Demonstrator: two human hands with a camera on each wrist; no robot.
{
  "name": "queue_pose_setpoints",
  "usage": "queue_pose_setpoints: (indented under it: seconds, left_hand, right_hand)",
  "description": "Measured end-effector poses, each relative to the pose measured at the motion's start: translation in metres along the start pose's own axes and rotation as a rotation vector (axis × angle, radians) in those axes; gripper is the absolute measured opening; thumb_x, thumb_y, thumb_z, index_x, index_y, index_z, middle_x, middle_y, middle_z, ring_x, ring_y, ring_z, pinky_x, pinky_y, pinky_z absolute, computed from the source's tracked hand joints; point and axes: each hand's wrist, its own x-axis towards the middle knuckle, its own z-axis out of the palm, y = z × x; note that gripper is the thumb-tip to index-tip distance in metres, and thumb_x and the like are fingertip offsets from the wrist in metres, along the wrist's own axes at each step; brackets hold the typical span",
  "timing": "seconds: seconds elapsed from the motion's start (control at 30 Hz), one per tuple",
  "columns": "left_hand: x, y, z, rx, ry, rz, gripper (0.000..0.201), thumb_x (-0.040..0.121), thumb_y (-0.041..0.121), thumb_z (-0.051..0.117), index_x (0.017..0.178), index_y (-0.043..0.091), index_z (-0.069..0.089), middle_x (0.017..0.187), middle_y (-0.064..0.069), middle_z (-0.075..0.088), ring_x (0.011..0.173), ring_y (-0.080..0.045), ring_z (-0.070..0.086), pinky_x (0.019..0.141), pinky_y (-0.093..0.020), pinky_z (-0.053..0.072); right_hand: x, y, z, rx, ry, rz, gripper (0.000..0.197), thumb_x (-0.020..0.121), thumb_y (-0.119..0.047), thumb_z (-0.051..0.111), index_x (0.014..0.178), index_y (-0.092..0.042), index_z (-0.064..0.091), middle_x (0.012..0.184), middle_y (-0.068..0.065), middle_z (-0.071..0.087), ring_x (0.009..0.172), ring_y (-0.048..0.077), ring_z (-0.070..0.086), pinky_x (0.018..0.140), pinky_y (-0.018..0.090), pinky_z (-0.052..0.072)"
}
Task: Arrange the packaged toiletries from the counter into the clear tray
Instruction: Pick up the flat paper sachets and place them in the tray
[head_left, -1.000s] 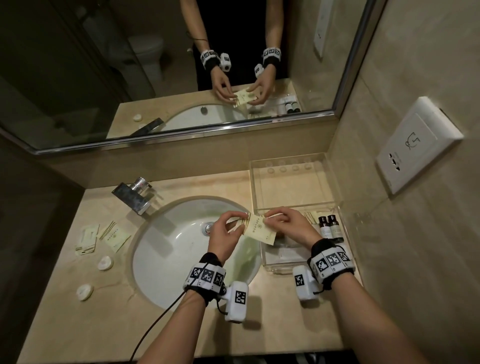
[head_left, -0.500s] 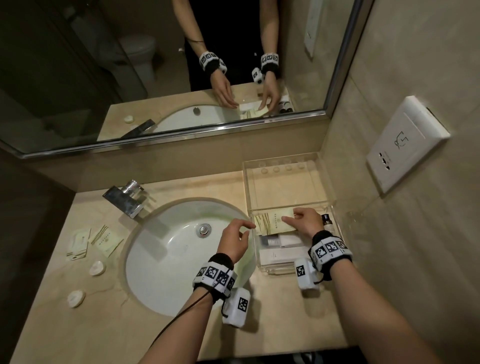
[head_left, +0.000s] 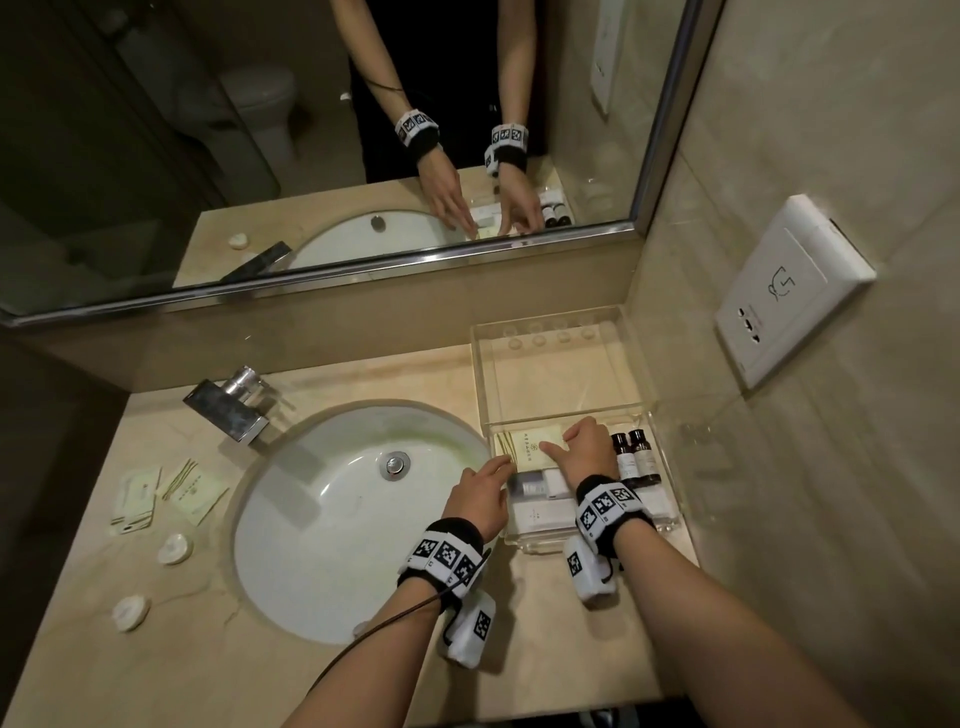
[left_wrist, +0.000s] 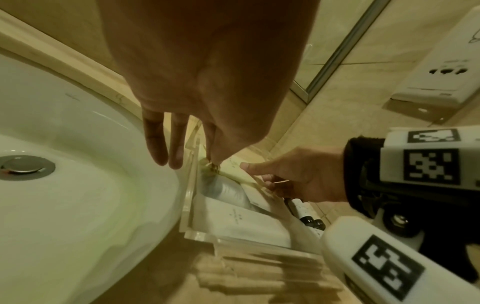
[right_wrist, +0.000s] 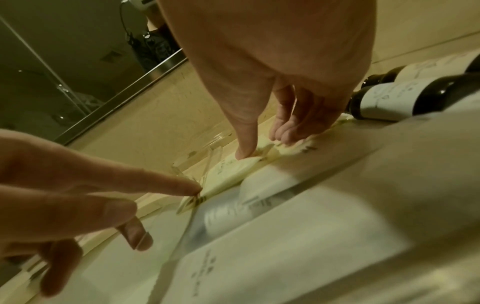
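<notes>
The clear tray (head_left: 566, 322) stands on the counter right of the sink. Its front compartment holds a yellow packet (head_left: 530, 447), a white tube (head_left: 530, 486), a white box (head_left: 535, 514) and two dark bottles (head_left: 634, 457). My right hand (head_left: 558, 440) is inside the tray and pinches the packet's right end, thumb on top (right_wrist: 244, 154). My left hand (head_left: 501, 467) has straight fingers, and its index fingertip (right_wrist: 187, 187) touches the packet's left edge (left_wrist: 233, 172) by the tray wall.
Left of the white sink (head_left: 332, 519), more yellow packets (head_left: 192, 488) and a pale packet (head_left: 137, 499) lie on the counter beside two round white items (head_left: 175, 549). The steel faucet (head_left: 234, 405) stands behind the basin. A wall socket (head_left: 789, 291) is mounted on the right.
Both hands held the yellow packet over the sink's edge. My right hand lowered it into the tray's front compartment; my left hand let go, then reached in to touch its left edge.
</notes>
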Motion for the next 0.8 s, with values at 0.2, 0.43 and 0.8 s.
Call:
queue_pose_setpoints:
  seconds: [0.2,0.43,0.8]
  left_hand:
    - [0.003,-0.003,-0.001,-0.037,-0.018,0.008,0.05,0.096,0.007,0.041,0.144,0.02,0.04,0.157,0.004,0.029,0.128,-0.034,0.041,0.11,-0.04,0.035]
    - [-0.021,-0.02,-0.038,-0.461,0.257,-0.016,0.02,0.094,0.013,0.053,0.106,0.019,0.068,0.105,0.003,0.069,0.09,-0.014,0.063,0.073,-0.009,0.045]
    - [-0.117,-0.154,-0.113,-0.643,0.617,-0.34,0.007,0.089,0.012,0.06,0.09,0.013,0.067,0.074,-0.001,0.068,0.061,-0.012,0.062,0.058,-0.016,0.047]
  right_hand:
    - [-0.005,0.002,-0.001,0.028,0.034,-0.054,0.034,0.081,-0.032,0.077,0.097,-0.016,0.051,0.107,0.007,0.058,0.091,0.024,0.06,0.08,0.042,0.054]
    - [-0.022,-0.022,-0.01,0.136,0.153,-0.182,0.018,0.085,-0.031,0.071,0.092,-0.023,0.056,0.094,-0.003,0.061,0.083,0.016,0.06,0.072,0.035,0.052]
    - [-0.091,-0.163,0.094,0.222,-0.362,-0.541,0.008,0.085,-0.017,0.069,0.092,-0.014,0.066,0.085,-0.003,0.066,0.069,0.008,0.058,0.069,0.023,0.05]
